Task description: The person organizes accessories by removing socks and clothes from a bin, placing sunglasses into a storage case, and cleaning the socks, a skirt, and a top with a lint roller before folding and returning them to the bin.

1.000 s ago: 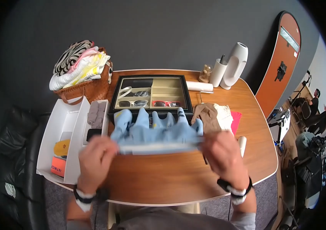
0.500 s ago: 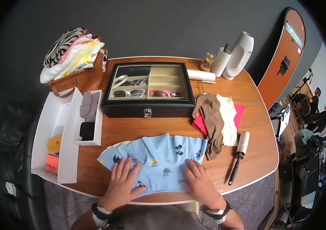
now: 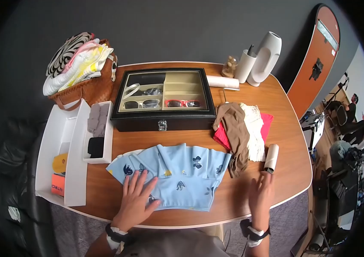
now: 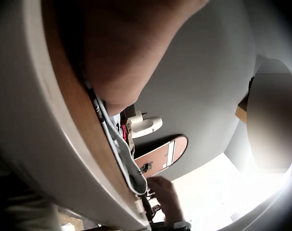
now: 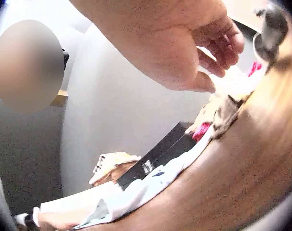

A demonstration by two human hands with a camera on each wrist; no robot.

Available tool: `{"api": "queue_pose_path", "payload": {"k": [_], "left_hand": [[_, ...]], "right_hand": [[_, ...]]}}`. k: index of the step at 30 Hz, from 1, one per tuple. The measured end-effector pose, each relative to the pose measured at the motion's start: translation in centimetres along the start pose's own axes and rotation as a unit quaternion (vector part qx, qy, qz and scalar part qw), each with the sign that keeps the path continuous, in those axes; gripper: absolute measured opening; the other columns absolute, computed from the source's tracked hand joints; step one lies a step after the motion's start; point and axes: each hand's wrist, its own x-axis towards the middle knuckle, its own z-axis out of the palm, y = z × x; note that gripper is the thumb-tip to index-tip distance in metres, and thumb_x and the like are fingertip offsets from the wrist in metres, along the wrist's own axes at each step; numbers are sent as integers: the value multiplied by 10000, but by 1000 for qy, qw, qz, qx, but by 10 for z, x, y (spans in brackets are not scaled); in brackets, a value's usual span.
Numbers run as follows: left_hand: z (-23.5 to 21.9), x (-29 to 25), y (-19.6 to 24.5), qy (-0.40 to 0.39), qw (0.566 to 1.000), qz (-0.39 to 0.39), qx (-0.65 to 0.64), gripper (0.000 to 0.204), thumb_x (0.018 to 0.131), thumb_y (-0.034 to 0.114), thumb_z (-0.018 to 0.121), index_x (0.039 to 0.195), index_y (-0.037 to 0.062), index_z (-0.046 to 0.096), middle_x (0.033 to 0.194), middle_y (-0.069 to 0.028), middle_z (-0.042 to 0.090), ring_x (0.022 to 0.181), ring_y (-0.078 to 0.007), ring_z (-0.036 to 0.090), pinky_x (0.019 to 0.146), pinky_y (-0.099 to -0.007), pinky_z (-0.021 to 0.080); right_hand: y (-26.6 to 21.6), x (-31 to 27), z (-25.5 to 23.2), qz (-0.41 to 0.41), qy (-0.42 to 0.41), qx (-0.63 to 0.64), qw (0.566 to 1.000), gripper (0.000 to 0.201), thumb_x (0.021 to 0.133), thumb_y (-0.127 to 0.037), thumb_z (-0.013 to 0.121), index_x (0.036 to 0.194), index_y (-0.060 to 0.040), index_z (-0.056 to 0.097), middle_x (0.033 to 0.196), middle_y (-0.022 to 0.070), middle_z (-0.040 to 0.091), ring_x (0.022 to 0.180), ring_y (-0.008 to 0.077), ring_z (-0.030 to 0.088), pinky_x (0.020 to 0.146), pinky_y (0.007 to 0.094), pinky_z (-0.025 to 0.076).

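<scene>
A light blue garment (image 3: 186, 188) with dark leaf-like prints and a flared, pleated edge lies spread on the table in the head view. My left hand (image 3: 135, 203) rests on its left part with fingers straight and spread. Off to the right, my right hand (image 3: 261, 199) hovers beside the lint roller (image 3: 271, 157), fingers loosely bent and nothing in them. In the head view that hand covers the roller's handle. The right wrist view shows the right hand (image 5: 184, 53) raised over the wood, apart from the roller (image 5: 272, 31).
Behind the garment stands a black glasses case (image 3: 162, 124). Brown, white and pink clothes (image 3: 235, 137) lie at right. White boxes (image 3: 77, 167) with folded items and a brown bag (image 3: 92, 94) of clothes stand left. A white vase (image 3: 265, 60) is at the back.
The garment, first held up stretched between both hands, was laid down and smoothed by both palms. My right hand has since left it and moved right to the lint roller; the left stays.
</scene>
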Motion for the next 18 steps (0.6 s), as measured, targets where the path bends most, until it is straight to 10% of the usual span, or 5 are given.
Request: {"api": "queue_pose_path", "payload": {"k": [3,9,12,16,18], "left_hand": [[0,-1,-1,8,1000,0,-18,678,939,379,688,1522,94,495,1615,-256,350,1501,-474,274,1230,-611,138],[-4,-14,-4,99,992,-73,-10,734,914,320,724,1527,30,443,1618,-277,320,1493,-488,278,1225,-605,172],[6,-25,-20,176,966,-190,-12,784,917,304,718,1544,-14,371,1621,-292,302,1493,-510,266,1232,-585,184],[2,-23,-37,135,978,-159,-18,783,926,268,694,1557,-22,333,1619,-304,296,1501,-516,249,1236,-572,190],[-6,-16,-42,100,987,-110,-64,782,913,247,692,1561,-9,338,1616,-312,295,1504,-514,243,1230,-585,194]], "right_hand": [[5,10,-16,132,-39,-121,983,250,936,-151,685,1081,38,609,896,269,674,843,480,662,727,549,512],[43,13,-4,127,-47,-132,982,267,920,-197,710,816,42,653,771,262,690,752,486,665,663,532,515],[55,12,-3,128,-70,-21,989,322,949,-229,670,808,59,640,705,219,670,632,339,681,605,440,506],[29,4,0,168,-79,138,973,326,979,-194,649,754,31,579,608,75,557,565,132,522,532,345,425],[25,2,5,153,-86,142,974,323,984,-189,661,773,44,589,601,125,541,558,165,525,525,383,417]]}}
